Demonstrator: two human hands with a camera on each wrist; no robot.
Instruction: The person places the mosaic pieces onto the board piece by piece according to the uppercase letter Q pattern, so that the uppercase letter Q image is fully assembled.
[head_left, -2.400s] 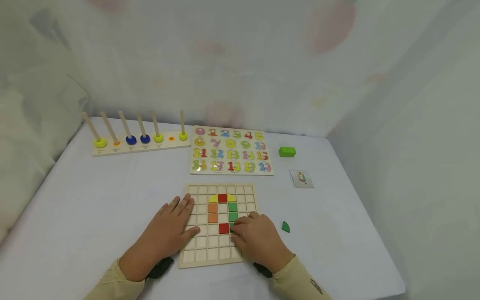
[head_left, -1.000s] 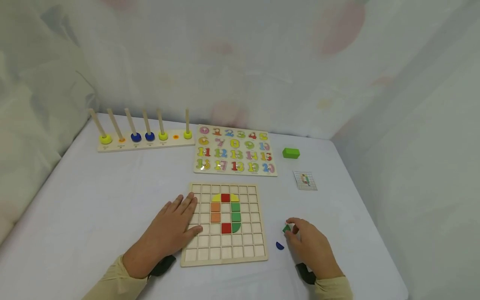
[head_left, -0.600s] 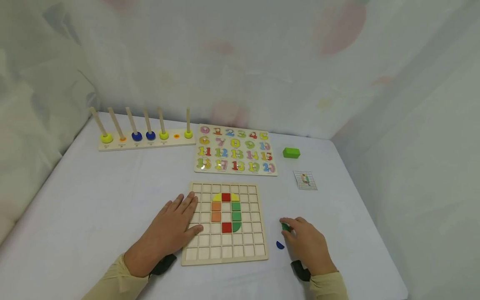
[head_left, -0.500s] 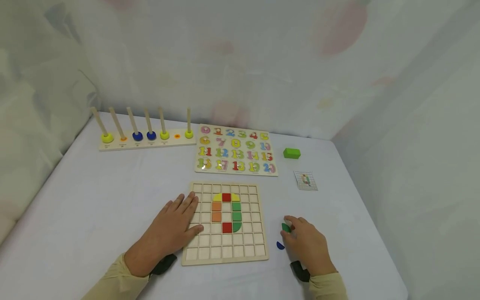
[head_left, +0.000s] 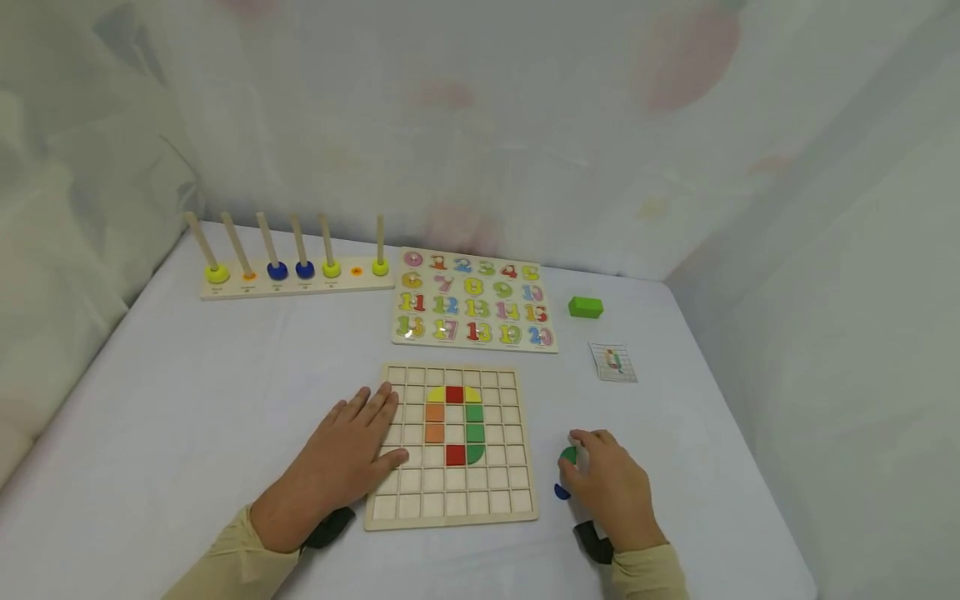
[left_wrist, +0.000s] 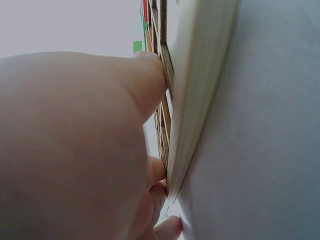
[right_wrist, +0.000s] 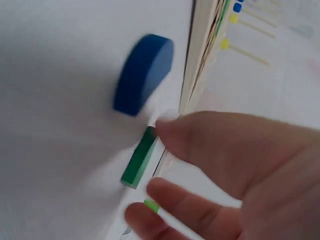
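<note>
My left hand (head_left: 337, 458) lies flat with spread fingers on the left edge of the wooden grid board (head_left: 450, 504), thumb over a square. On the board sit red, orange, yellow and green tiles in a ring, with a rounded green tile (head_left: 475, 454) at its lower right. Right of the board, my right hand (head_left: 611, 483) is at a green quarter-round tile (head_left: 569, 454) on the table. Its thumb (right_wrist: 180, 132) touches or nearly touches one end, while the other fingertips look apart from the tile. A blue half-round tile (right_wrist: 142, 75) lies beside it.
Behind the board lies a number puzzle (head_left: 474, 300). A peg counting stand (head_left: 300, 283) with rings is at the back left. A light green block (head_left: 585, 307) and a small pattern card (head_left: 613, 362) lie to the right on the white-covered table (head_left: 225, 375).
My right hand left the rounded green tile on the board and moved right to the loose green tile, which has since turned on the table. The left hand stays on the board.
</note>
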